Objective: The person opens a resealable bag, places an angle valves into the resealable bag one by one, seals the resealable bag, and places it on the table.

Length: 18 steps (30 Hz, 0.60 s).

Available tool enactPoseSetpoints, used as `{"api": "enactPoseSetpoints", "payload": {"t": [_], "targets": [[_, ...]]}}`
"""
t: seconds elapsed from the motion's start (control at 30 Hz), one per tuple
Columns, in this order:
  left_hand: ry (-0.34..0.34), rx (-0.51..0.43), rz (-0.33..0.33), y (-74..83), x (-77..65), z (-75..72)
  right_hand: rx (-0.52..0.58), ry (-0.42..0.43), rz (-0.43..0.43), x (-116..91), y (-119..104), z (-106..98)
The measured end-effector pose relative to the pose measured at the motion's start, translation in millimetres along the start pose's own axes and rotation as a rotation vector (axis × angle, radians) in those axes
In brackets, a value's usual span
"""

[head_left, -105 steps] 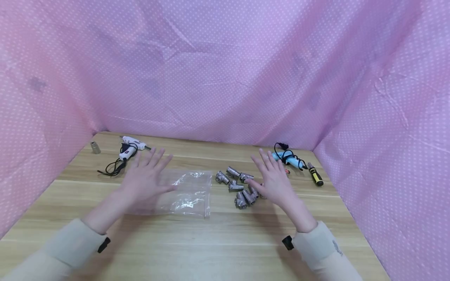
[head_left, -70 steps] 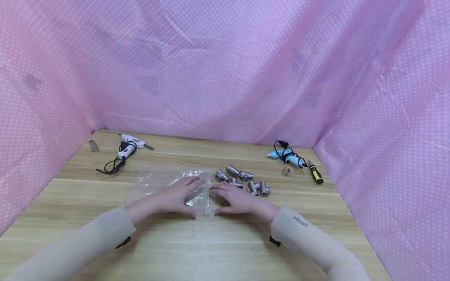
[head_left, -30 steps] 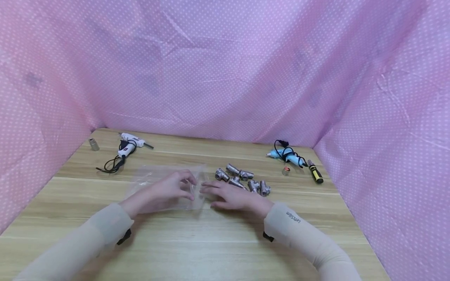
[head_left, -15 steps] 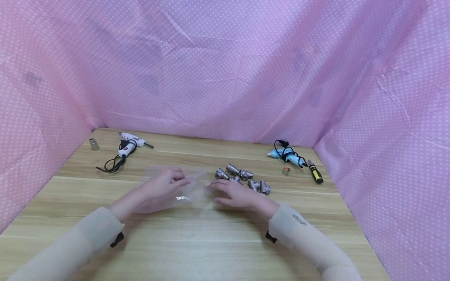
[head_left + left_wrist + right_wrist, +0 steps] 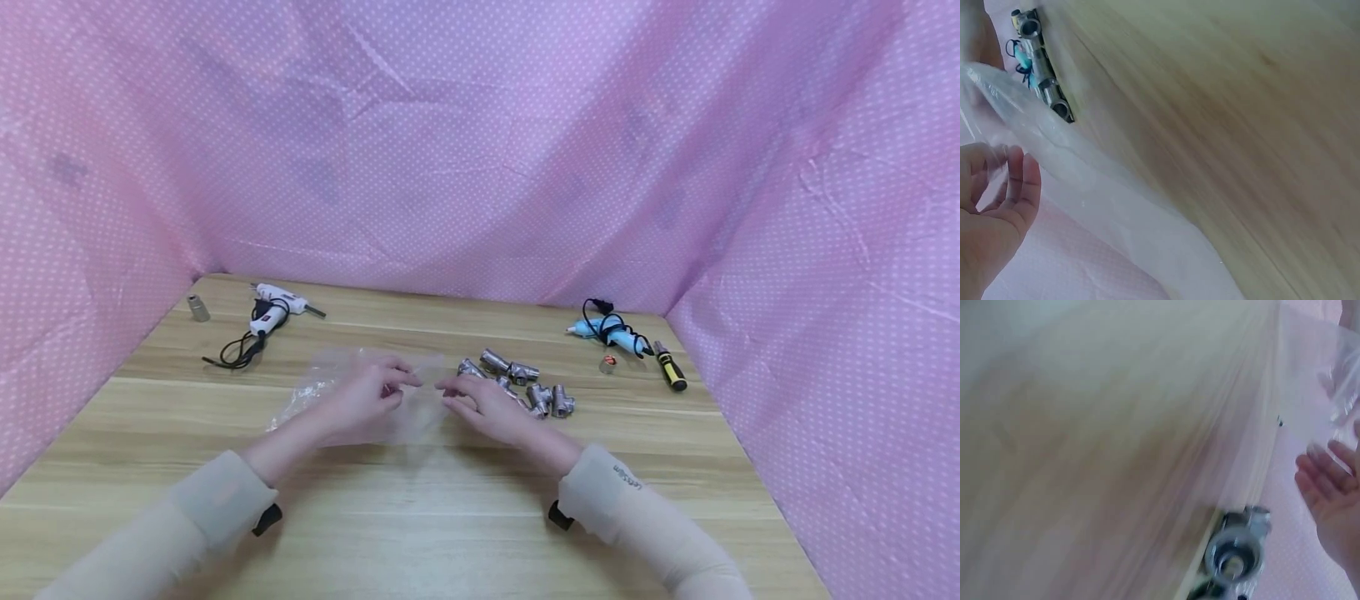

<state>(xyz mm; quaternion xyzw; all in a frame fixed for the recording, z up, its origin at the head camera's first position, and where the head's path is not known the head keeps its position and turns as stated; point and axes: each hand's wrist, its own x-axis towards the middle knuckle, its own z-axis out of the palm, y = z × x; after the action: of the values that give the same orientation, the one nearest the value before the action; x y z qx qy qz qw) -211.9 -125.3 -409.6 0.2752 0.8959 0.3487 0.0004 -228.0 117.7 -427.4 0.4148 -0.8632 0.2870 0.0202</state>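
A clear plastic zip bag [image 5: 306, 397] lies across the middle-left of the wooden table, its right end raised. My left hand [image 5: 362, 395] pinches the film near that end between thumb and fingers. In the left wrist view the bag [image 5: 1104, 187] hangs as a loose sheet from the left hand [image 5: 1000, 209]. My right hand [image 5: 491, 407] hovers facing it at the bag's right edge, fingers relaxed and slightly bent; in the right wrist view the right hand [image 5: 1335, 494] has nothing in its grasp. Several metal tee fittings [image 5: 540, 397] lie just beyond the right hand, which partly covers them.
At the back left are a white glue gun [image 5: 268, 320] with a black cord and a metal cylinder [image 5: 198, 308]. A blue glue gun [image 5: 611, 332], a small orange-topped piece [image 5: 608, 364] and a yellow-black screwdriver [image 5: 671, 369] lie on the right. Pink dotted cloth [image 5: 480, 167] surrounds the table.
Both hands, first spread wide above the table, have come together at the bag's right end. The left hand has taken hold of the film and raised that end.
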Motion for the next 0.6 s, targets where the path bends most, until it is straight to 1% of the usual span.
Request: {"api": "enactPoseSetpoints", "payload": {"t": [0.1, 0.17, 0.23, 0.3, 0.4, 0.47, 0.53, 0.6], "targets": [[-0.032, 0.005, -0.008, 4.7, 0.3, 1.1, 0.032, 0.110, 0.024, 3, -5, 7], [-0.039, -0.007, 0.001, 6.7, 0.5, 1.5, 0.058, 0.173, 0.046, 4, -9, 11], [-0.034, -0.021, 0.008, 7.5, 0.8, 2.1, 0.065, 0.216, 0.076, 3, -12, 14], [-0.026, -0.032, 0.016, 7.7, 1.0, 3.1, 0.060, 0.237, 0.107, 2, -14, 16], [-0.022, -0.045, 0.022, 7.8, 2.2, 4.9, 0.018, 0.214, 0.127, 2, -16, 16], [-0.029, -0.048, 0.026, 8.9, 3.4, 5.1, 0.001, 0.171, 0.115, 3, -16, 14], [-0.041, -0.043, 0.028, 10.0, 4.6, 4.7, 0.007, 0.119, 0.096, 4, -16, 13], [-0.043, -0.013, 0.040, 11.6, 4.9, 2.3, 0.012, 0.072, 0.081, 5, -15, 12]]}}
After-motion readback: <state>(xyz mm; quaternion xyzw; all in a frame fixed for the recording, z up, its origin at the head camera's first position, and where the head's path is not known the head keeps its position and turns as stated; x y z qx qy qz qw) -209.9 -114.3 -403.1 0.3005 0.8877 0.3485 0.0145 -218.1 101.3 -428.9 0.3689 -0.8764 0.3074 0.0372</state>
